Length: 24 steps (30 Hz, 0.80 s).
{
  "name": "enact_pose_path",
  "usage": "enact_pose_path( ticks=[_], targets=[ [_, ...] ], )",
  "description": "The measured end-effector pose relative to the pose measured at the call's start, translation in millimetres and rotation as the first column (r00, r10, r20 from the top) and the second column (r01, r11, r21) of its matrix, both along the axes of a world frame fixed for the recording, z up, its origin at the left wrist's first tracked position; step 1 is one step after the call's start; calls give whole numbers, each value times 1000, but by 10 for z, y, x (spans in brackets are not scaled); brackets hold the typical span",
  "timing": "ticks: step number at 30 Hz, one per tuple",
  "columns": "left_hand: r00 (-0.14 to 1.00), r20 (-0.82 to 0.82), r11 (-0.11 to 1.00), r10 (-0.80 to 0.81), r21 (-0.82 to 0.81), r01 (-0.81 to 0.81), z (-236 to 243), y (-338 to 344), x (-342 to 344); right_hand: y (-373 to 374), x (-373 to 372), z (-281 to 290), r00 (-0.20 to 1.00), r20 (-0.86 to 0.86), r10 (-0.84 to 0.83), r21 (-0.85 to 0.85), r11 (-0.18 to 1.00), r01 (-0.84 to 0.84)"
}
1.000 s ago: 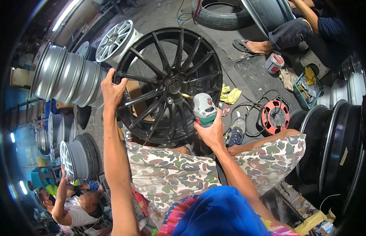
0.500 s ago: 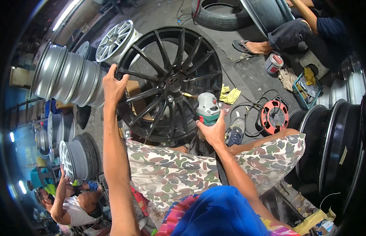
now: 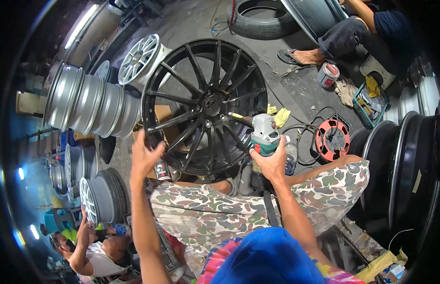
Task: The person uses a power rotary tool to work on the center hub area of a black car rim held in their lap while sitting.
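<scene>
A black multi-spoke wheel rim (image 3: 213,106) stands tilted in front of me, its spoked face toward me. In my right hand (image 3: 272,158) is a grey and green power grinder (image 3: 264,132). A thin yellow-tipped bit (image 3: 236,115) sticks out of its head, over the spokes just right of the hub. My left hand (image 3: 146,154) is open beside the rim's lower left edge, thumb and fingers spread. Whether a fingertip touches the rim, I cannot tell. Below that hand, a small can (image 3: 161,170) stands by my leg.
Stacked silver rims (image 3: 89,102) stand on the left, black rims (image 3: 402,175) on the right. A white rim (image 3: 139,59) is behind mine. An orange cable reel (image 3: 332,139), a paint can (image 3: 328,75) and a teal basket (image 3: 371,106) are at right. Two other people sit nearby.
My left hand has let go of the rim's left edge and moved down, fingers spreading. The grinder has shifted a little right and down relative to the hub, still in my right hand.
</scene>
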<state>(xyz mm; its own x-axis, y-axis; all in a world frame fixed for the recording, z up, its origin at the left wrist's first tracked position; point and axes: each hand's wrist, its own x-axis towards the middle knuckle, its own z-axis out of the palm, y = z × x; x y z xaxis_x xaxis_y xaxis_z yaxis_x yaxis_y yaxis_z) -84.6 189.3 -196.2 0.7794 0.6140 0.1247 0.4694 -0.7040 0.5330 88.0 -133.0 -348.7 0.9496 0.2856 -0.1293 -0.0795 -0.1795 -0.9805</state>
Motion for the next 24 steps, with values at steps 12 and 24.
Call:
enact_pose_path(
  ticks=[12,24],
  targets=[
    [983,95,987,157,-34,-154,-774,-309,-351,1,4,105,995,13,95,-25,995,-95],
    [992,-122,946,29,324,12,114,1009,860,-4,9,204,984,8,179,-61,982,-178]
  ],
)
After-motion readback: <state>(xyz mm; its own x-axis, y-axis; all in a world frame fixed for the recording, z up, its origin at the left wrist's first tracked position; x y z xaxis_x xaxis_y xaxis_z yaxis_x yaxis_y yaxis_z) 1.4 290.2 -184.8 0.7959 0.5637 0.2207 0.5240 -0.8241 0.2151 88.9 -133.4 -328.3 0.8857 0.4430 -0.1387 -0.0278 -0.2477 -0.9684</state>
